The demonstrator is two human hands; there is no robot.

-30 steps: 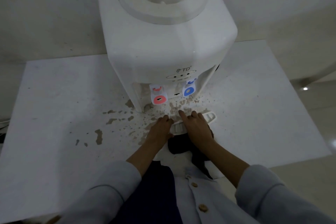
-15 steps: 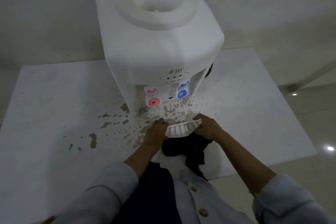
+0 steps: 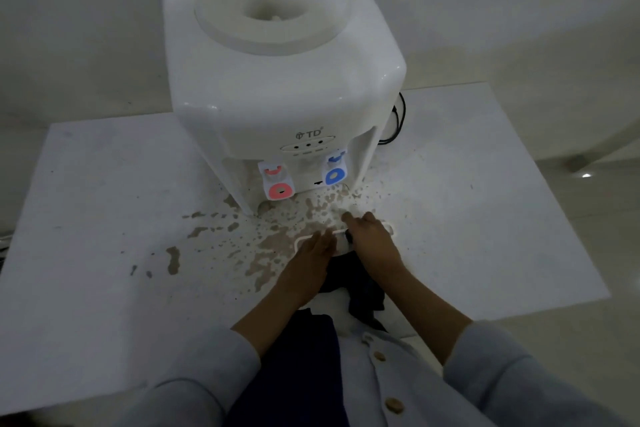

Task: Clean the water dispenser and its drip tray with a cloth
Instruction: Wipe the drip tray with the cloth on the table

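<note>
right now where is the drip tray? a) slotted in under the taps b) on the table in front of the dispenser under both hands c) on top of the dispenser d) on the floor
b, the drip tray lies on the table in front of the water dispenser, with the left hand and right hand on it.

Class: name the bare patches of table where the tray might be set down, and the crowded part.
Bare: table right of the water dispenser; far left, beyond the brown stains. Crowded: front centre, with both hands, drip tray and dark cloth.
</note>
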